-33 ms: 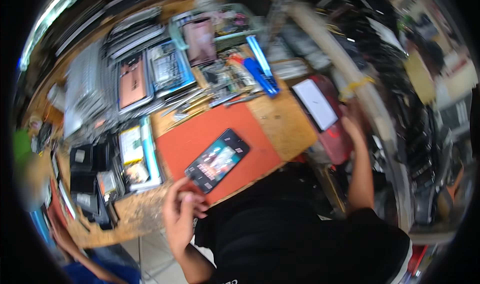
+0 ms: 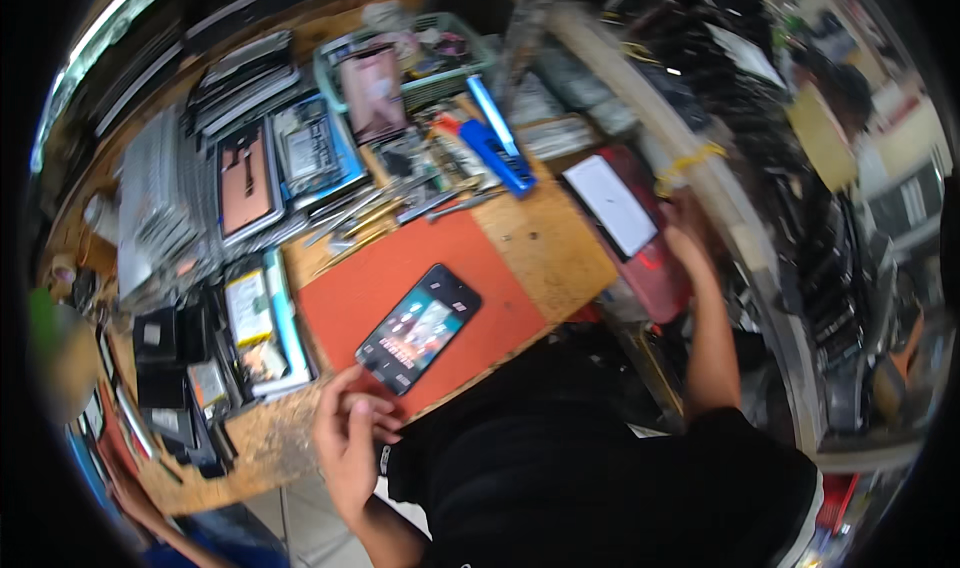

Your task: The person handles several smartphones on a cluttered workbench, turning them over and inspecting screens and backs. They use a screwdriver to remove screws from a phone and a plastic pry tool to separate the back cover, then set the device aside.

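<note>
A smartphone with a lit, colourful screen lies face up and slanted on the red-orange mat. My left hand is beside its near left corner, fingers loosely bent and apart, holding nothing; whether a fingertip touches the phone I cannot tell. Off the table's right side, my right hand reaches to the edge of a dark red, flat surface. A phone with a white screen rests on that surface, left of the hand. The right fingers are blurred and partly hidden, so their grip is unclear.
Behind the mat lie screwdrivers and tweezers, a blue tool and a green basket. Phone parts are stacked at the left. A pale beam stands right of my right hand. Another person's arm shows lower left.
The whole view has shifted, so the table and tools sit slightly farther left in the picture. Both hands keep about the same places beside the things near them.
</note>
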The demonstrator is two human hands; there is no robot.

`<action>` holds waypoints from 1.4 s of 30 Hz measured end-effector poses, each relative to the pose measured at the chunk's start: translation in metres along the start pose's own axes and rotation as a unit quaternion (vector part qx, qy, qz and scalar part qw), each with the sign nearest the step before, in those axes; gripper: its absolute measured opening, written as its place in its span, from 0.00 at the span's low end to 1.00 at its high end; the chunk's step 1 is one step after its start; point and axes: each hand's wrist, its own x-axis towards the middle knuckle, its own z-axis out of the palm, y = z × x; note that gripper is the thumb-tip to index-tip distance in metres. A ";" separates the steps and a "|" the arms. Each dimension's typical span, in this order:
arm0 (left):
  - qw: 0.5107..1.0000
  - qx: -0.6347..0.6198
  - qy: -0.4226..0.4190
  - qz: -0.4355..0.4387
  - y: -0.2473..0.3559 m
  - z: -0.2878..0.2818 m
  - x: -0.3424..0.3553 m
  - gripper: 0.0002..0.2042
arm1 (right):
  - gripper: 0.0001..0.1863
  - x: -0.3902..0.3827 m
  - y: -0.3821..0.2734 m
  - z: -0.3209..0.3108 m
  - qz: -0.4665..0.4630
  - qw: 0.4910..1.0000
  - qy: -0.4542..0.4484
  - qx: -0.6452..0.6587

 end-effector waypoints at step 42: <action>0.944 -0.097 0.047 0.312 -0.009 0.065 0.049 0.64 | 0.12 -0.148 -0.258 -0.045 -0.414 0.724 -0.243 0.495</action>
